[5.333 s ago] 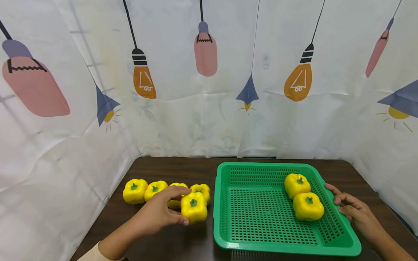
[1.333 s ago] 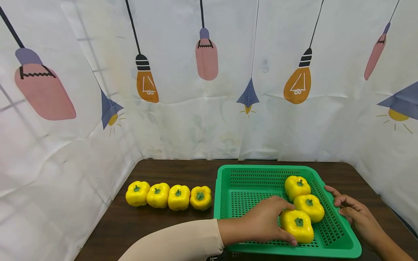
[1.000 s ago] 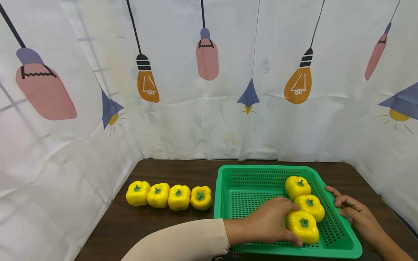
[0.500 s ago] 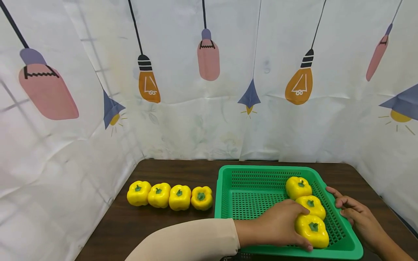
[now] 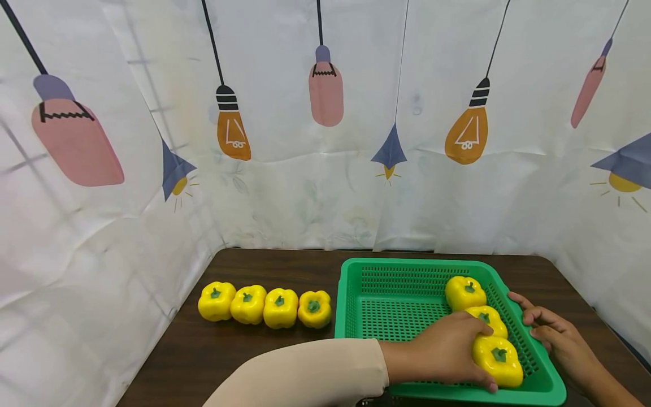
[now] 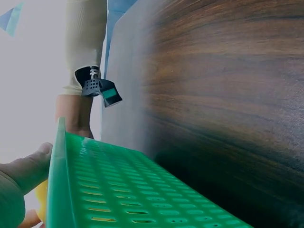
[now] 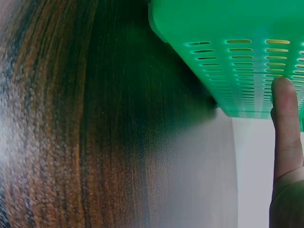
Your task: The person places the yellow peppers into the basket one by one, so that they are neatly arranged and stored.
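My left hand (image 5: 450,347) grips a yellow bell pepper (image 5: 498,362) by its left side, inside the green basket (image 5: 343,305). Its thumb lies along the front of that pepper, near the basket's front right corner. A second pepper (image 5: 489,319) stands right behind, partly covered by the left fingers, with a third pepper (image 5: 465,293) farther back. Beyond the basket's right rim, my right hand (image 5: 556,336) rests with loosely bent fingers touching the rim. In the right wrist view, one finger (image 6: 28,168) cannot be seen, but a straight finger (image 7: 285,123) lies beside the slotted outer wall.
Several more yellow peppers (image 5: 281,308) stand in a row on the dark wooden table (image 5: 244,362), left of the basket. A white curtain (image 5: 305,198) printed with hanging lamps closes off the back and sides. The sleeved left forearm (image 5: 305,373) crosses the basket's front rim.
A pepper came from the table into the basket in my left hand. Within the last second it slid right toward the basket's right wall. My right hand has stayed at the rim.
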The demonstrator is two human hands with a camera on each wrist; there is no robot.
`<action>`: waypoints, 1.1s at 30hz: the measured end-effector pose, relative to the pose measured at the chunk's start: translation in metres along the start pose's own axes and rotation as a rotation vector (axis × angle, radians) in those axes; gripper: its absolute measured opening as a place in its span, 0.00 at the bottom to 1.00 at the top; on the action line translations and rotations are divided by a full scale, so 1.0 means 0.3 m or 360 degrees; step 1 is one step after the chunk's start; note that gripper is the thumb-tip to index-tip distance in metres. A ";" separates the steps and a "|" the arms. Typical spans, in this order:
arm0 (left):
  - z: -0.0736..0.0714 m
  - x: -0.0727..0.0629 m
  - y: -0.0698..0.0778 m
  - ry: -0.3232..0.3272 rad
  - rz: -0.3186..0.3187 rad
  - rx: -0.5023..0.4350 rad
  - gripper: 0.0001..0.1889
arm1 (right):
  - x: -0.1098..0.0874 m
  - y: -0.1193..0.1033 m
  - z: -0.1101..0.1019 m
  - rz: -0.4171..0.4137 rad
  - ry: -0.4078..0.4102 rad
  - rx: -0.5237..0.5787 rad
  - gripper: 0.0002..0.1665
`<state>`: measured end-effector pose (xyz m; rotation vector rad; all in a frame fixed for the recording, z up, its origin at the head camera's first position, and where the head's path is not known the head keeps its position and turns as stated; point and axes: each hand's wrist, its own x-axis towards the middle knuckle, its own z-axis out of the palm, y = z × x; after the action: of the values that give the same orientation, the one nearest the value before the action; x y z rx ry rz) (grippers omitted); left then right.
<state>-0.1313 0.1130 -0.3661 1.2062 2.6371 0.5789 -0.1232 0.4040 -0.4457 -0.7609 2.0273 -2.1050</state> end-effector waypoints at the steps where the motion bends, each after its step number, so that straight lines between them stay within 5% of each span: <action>1: 0.000 0.004 0.002 -0.0001 -0.0003 0.0007 0.39 | 0.000 0.000 0.001 0.0003 0.0004 -0.0001 0.18; 20: 0.049 0.054 0.017 -0.0018 -0.0094 0.0079 0.38 | 0.000 0.006 0.003 -0.0014 -0.0016 0.0094 0.20; 33: 0.060 0.059 -0.001 -0.0027 -0.0033 0.0101 0.37 | 0.002 0.002 0.001 -0.0027 0.0016 0.0016 0.18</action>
<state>-0.1372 0.1312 -0.3826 1.1945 2.6695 0.4831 -0.1239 0.4034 -0.4462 -0.7700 2.0207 -2.1312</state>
